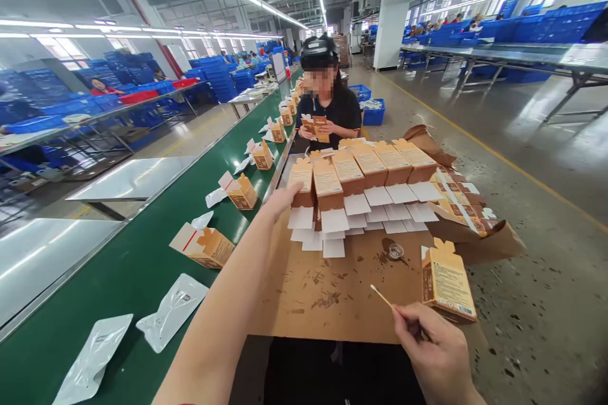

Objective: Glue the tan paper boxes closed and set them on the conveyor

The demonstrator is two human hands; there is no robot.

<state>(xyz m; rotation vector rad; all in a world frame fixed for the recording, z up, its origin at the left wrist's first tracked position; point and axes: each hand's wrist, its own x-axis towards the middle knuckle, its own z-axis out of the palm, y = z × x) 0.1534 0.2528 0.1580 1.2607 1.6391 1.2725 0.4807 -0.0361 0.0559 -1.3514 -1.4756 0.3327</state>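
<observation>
Cotton swab with white tip and thin wooden stick [381,297] is pinched between thumb and index finger of my right hand [434,342], its tip pointing forward and to the left. This hand is low at the right, near the upright tan-and-brown carton [449,281]. My left arm reaches long and nearly straight forward; the left hand [287,195] is at the leftmost brown carton [301,172] of the front row, with a fingertip on its printed face. Whether its other fingers are spread or pressed together, I cannot tell. White open flaps [334,220] stick out from the stack toward me. Between them and the near edge of the brown cardboard sheet [285,304] I have open room, with a small clear round dish [395,252] at its right part. The green conveyor belt [142,304] borders my left side; a person in black [346,111] is behind the stack.
</observation>
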